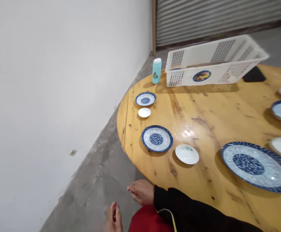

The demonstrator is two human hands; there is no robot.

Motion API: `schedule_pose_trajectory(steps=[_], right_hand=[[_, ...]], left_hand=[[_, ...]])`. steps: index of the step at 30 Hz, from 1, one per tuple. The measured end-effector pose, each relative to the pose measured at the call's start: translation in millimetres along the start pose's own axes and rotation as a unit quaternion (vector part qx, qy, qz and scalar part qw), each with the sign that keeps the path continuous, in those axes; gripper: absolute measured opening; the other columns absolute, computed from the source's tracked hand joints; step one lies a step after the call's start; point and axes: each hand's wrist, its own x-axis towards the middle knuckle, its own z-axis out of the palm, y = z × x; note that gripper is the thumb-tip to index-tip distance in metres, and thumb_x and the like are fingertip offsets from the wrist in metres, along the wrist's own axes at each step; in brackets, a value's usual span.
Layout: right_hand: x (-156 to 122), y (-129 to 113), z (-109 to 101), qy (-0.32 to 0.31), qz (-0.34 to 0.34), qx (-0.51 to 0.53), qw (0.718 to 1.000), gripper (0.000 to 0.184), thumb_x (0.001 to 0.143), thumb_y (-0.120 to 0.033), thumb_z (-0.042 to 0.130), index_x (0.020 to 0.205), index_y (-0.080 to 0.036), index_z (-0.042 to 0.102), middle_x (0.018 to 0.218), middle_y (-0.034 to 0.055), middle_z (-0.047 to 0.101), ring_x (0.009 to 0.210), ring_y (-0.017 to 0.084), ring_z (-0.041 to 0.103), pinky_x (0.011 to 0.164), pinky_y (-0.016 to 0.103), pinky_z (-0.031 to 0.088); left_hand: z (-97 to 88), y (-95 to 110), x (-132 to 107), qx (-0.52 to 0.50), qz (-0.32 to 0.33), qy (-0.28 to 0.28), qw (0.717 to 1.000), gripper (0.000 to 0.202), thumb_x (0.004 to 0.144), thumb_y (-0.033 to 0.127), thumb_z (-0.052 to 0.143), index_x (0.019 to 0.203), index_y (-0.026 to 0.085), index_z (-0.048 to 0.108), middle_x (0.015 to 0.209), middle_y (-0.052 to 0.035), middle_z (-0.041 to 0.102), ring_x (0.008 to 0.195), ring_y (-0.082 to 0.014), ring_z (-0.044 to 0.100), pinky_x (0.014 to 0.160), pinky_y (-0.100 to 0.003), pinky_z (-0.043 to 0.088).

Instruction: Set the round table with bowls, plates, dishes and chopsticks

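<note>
Wooden table (203,112) by white wall (58,80); right hand (141,191) near edge

Soft overhead light; glare on the table (188,130); basket (215,61) motion-blurred; short shadows under plates.

You have a plain white wall (58,64) on your left. Bare grey concrete floor (99,180) runs to a ribbed roller shutter (215,16).
</note>
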Motion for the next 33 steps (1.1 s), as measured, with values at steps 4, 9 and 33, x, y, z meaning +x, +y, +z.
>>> schedule_pose_trajectory(steps=[4, 9, 33], right_hand=[[17, 14, -19, 0.051, 0.022, 0.024, 0.998, 0.035, 0.091, -0.024, 0.048, 0.120, -0.018, 0.067, 0.111, 0.0105, 0.075, 0.100, 0.023, 0.071, 0.081, 0.029, 0.047], [-2, 41, -21, 0.139, 0.126, 0.070, 0.980, 0.034, 0.094, -0.024, 0.041, 0.114, -0.018, 0.068, 0.106, 0.0108, 0.075, 0.098, 0.023, 0.070, 0.082, 0.029, 0.047], [103, 41, -6, 0.480, 0.519, 0.232, 0.668, 0.052, 0.090, -0.056, 0.040, 0.108, -0.020, 0.073, 0.108, 0.0134, 0.078, 0.099, 0.029, 0.075, 0.082, 0.038, 0.061]], left_hand=[[-2.2, 40, 55, -0.023, -0.001, -0.090, 0.996, 0.063, 0.085, 0.067, 0.046, 0.119, 0.017, 0.064, 0.124, -0.0149, 0.071, 0.116, -0.0282, 0.068, 0.099, -0.037, 0.054], [14.4, 127, 139, -0.021, 0.075, -0.218, 0.973, 0.058, 0.082, 0.064, 0.050, 0.107, 0.016, 0.068, 0.101, -0.0126, 0.077, 0.096, -0.0257, 0.073, 0.089, -0.036, 0.057], [271.5, 444, 509, -0.088, 0.145, -0.399, 0.901, 0.036, 0.091, 0.046, 0.062, 0.074, 0.015, 0.056, 0.072, -0.0097, 0.071, 0.062, -0.0151, 0.071, 0.058, -0.022, 0.056]])
